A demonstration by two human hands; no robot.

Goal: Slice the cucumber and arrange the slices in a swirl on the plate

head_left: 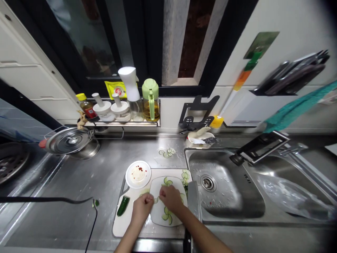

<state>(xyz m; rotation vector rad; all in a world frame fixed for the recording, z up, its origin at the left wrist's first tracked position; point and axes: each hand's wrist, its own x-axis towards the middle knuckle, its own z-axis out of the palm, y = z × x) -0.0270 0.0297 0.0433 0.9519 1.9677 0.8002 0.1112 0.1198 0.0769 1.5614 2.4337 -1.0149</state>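
Head view — both hands (142,207) (170,197) pinch cucumber slice (156,200); plate (161,215) long axis near-far.

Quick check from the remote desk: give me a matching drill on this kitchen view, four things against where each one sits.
Things:
1. small round dish
2. green pepper piece
3. loose cucumber slices
4. pot lid

Places:
A. on the bare steel counter behind the cutting board
B. far left of the counter, by the stove
C. at the left edge of the cutting board
D. on the board's back left corner, holding something white with red flecks

Pairs: 1-D, 2-C, 3-A, 4-B

The left hand and right hand meet over the white plate of cucumber slices.
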